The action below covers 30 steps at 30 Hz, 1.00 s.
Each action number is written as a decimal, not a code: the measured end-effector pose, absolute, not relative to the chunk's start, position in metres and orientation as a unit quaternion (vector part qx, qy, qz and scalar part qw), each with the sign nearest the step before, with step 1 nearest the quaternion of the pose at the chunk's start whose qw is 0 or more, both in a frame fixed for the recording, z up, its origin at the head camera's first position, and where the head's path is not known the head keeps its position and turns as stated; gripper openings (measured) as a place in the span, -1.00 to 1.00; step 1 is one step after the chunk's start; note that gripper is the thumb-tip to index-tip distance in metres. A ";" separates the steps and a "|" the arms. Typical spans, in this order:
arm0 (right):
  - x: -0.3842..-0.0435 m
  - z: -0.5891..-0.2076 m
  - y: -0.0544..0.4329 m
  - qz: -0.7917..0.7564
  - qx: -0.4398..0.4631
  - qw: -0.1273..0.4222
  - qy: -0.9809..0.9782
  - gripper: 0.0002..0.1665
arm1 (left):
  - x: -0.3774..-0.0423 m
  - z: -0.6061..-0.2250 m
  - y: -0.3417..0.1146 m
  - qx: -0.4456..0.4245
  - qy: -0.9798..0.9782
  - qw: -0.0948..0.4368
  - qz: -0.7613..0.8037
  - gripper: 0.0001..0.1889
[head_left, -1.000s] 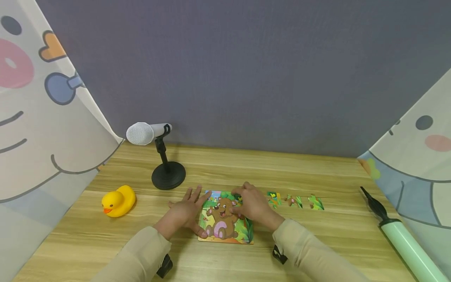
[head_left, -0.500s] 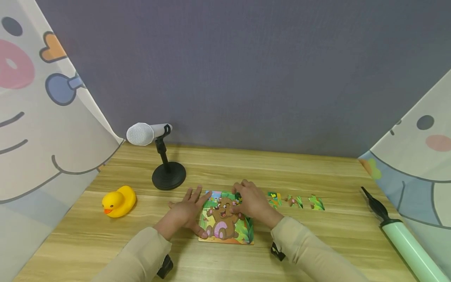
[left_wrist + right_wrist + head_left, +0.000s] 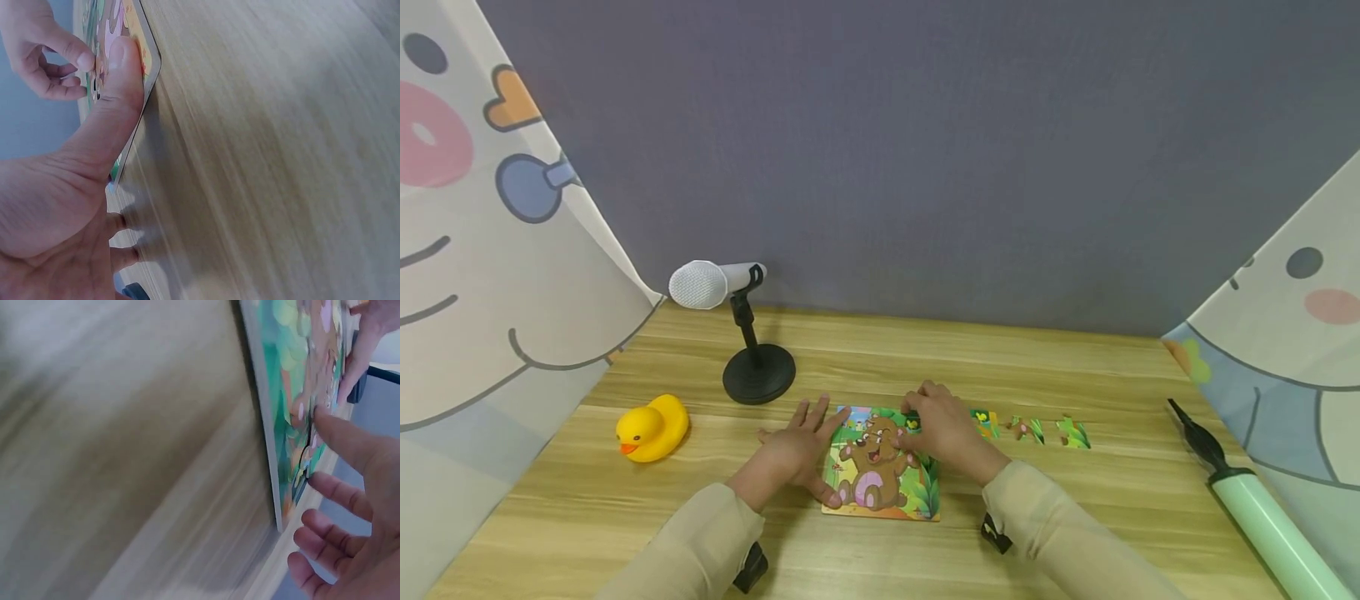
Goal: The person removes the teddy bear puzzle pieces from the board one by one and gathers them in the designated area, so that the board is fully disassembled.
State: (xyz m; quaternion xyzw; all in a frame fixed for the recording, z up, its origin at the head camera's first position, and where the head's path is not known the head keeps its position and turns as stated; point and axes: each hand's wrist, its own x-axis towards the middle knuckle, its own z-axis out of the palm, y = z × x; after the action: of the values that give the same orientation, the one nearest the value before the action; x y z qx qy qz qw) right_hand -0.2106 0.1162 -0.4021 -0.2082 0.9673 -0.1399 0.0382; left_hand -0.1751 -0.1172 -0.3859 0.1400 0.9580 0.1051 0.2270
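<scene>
A bear jigsaw puzzle (image 3: pixel 868 483) in a flat tray lies on the wooden table. My left hand (image 3: pixel 796 454) is spread at its left side; in the left wrist view the thumb (image 3: pixel 122 81) presses on the tray's corner, while other fingertips touch the table. Over the puzzle's upper right, my right hand (image 3: pixel 947 429) pinches a puzzle piece (image 3: pixel 912 422) between thumb and index finger. In the right wrist view a dark seam runs beside that piece, and the remaining fingers (image 3: pixel 319 544) are curled, off the puzzle. The right hand partly hides the puzzle's right side.
Right of the puzzle lie loose pieces: a duck piece (image 3: pixel 985 423), a brown-and-green piece (image 3: pixel 1026 428) and a green piece (image 3: pixel 1073 432). A microphone on a stand (image 3: pixel 758 373) and a yellow rubber duck (image 3: pixel 653 428) stand left. A green hand pump (image 3: pixel 1270 517) lies far right.
My right hand has shifted slightly to the right, so more of the pinched piece and the loose duck piece shows. The left hand and the puzzle have stayed put.
</scene>
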 end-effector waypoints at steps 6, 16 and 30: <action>-0.218 -0.400 0.116 -0.134 -0.215 0.043 0.966 -0.52 | -0.175 -0.386 -0.118 0.142 0.958 0.225 0.108 0.34; -0.223 -0.394 0.114 -0.138 -0.227 0.068 0.962 -0.46 | -0.174 -0.386 -0.118 0.141 0.958 0.223 0.109 0.34; -0.228 -0.392 0.133 -0.134 -0.265 0.061 0.953 -0.47 | -0.175 -0.387 -0.118 0.141 0.958 0.224 0.107 0.34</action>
State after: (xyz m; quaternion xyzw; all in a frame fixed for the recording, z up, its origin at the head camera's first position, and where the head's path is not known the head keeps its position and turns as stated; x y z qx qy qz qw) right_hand -0.2278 0.1332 -0.3922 -0.2648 0.9530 -0.1340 0.0613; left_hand -0.1745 -0.1182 -0.3875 0.1414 0.9584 0.1070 0.2235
